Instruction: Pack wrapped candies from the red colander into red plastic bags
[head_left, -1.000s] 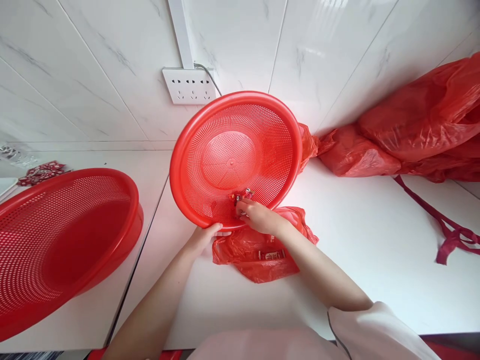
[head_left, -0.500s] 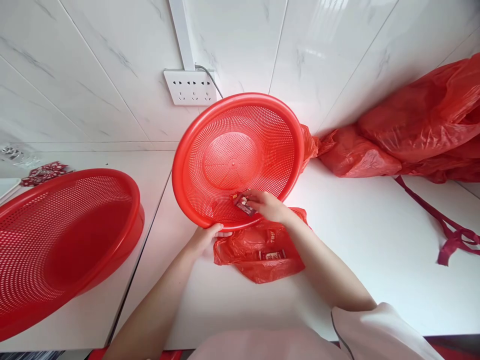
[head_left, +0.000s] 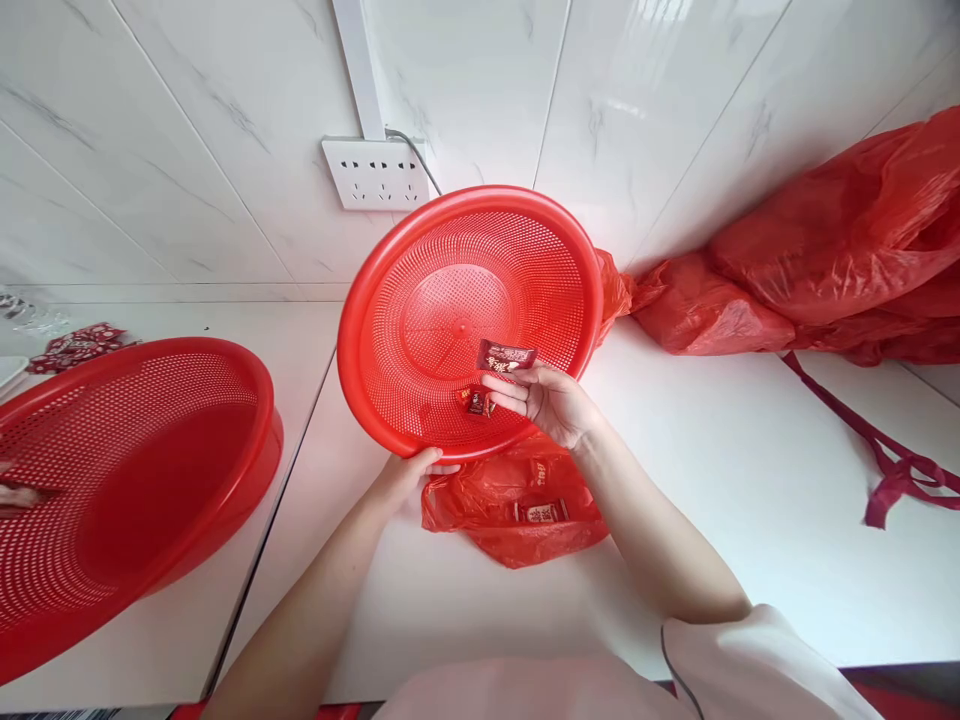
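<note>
My left hand [head_left: 409, 476] grips the near rim of a round red perforated basket [head_left: 427, 300], which is tilted up toward me on the white counter. Inside the basket, my right hand [head_left: 546, 398] is turned palm up and pinches a dark red candy wrapper [head_left: 505, 355] between thumb and fingertip. One or two small wrapped candies [head_left: 475, 401] lie on the basket's lower wall just left of my fingers. Under the basket's near edge lies a crumpled red plastic bag [head_left: 510, 505] with a labelled packet [head_left: 541, 512] showing through it.
A second, larger red basket [head_left: 112, 480] lies at the left, with another person's fingertips [head_left: 16, 494] at its left edge. Big red plastic bags [head_left: 810, 260] are piled against the tiled wall at the right, beside a dark red ribbon [head_left: 892, 465]. A wall socket [head_left: 375, 172] is above.
My right hand lifted from the basket's lower wall, turned palm up and raised one wrapper, leaving small candies behind. Another person's fingertips appeared at the far left. My left hand stayed on the rim.
</note>
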